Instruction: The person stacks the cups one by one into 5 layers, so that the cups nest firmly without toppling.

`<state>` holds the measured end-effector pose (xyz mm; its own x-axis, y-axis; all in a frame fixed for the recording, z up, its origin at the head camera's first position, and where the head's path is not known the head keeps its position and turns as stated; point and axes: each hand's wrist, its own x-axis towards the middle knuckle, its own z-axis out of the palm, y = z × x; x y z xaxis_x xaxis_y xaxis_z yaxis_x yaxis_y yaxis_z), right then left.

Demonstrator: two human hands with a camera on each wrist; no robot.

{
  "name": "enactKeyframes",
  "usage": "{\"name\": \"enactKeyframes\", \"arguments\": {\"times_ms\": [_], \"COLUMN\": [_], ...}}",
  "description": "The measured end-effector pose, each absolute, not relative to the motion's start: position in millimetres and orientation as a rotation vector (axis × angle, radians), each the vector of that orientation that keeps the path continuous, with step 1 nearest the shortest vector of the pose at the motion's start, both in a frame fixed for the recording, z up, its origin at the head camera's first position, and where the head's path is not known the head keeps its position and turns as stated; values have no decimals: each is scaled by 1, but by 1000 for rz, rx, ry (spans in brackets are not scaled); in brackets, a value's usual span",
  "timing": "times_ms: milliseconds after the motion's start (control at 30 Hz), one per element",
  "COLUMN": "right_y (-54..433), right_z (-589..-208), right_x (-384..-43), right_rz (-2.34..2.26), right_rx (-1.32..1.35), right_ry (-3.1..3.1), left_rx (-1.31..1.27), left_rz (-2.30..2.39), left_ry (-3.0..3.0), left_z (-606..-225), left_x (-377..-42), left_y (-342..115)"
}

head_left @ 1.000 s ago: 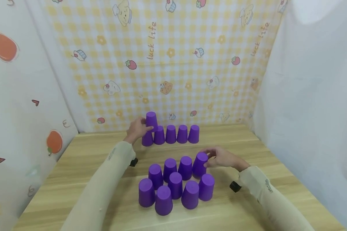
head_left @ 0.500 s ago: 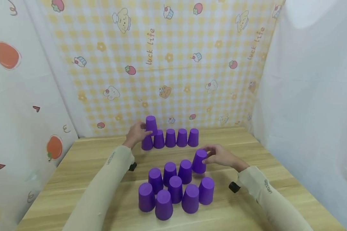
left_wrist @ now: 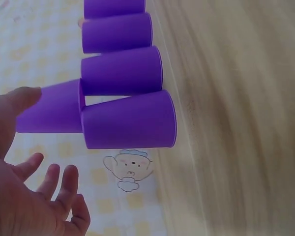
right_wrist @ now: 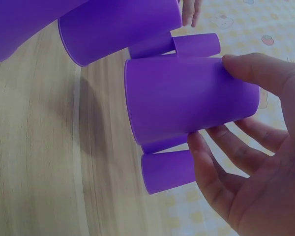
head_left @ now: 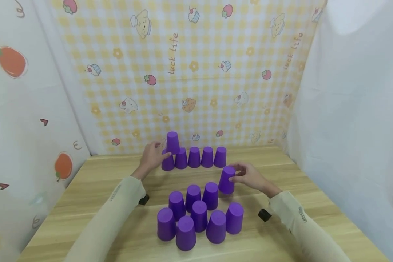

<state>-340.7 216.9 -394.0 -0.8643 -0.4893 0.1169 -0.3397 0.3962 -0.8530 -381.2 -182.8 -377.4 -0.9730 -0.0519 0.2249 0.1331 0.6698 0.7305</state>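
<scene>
Upside-down purple cups stand on the table. At the left end of the back row, one cup (head_left: 173, 142) rests on top, straddling the two leftmost cups below it. Beside that upper cup is my left hand (head_left: 150, 157), its fingers spread and apart from the cup; in the left wrist view the thumb (left_wrist: 25, 98) lies over the cup's side. My right hand (head_left: 251, 177) grips another purple cup (head_left: 227, 182) between thumb and fingers, behind the front group. In the right wrist view this cup (right_wrist: 187, 93) appears raised off the table.
Several purple cups stand in two uneven rows nearer the front, among them a front cup (head_left: 186, 233). The back row runs right to an end cup (head_left: 220, 157). A checked cloth (head_left: 216, 47) hangs behind the wooden table (head_left: 281, 233).
My left hand has loosened from the upper cup and drawn slightly left, leaving it in place. My right hand has moved its cup back, away from the front group.
</scene>
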Motion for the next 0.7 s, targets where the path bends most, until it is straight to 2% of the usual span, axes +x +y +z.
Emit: {"name": "enactKeyframes", "arguments": {"times_ms": [267,700], "right_y": [214,216], "right_z": [-391,-396], "right_x": [-340,-331], "right_rz": [-1473,-1494], "right_rx": [-733,-719], "right_ry": [2502,2500], "left_rx": [-343,-1131], "left_rz": [-1269,-1542], "left_ry": [-2717,-2865], "left_z": [-376,-394], "left_x": [-352,-320], "left_y": [-180,-184]}}
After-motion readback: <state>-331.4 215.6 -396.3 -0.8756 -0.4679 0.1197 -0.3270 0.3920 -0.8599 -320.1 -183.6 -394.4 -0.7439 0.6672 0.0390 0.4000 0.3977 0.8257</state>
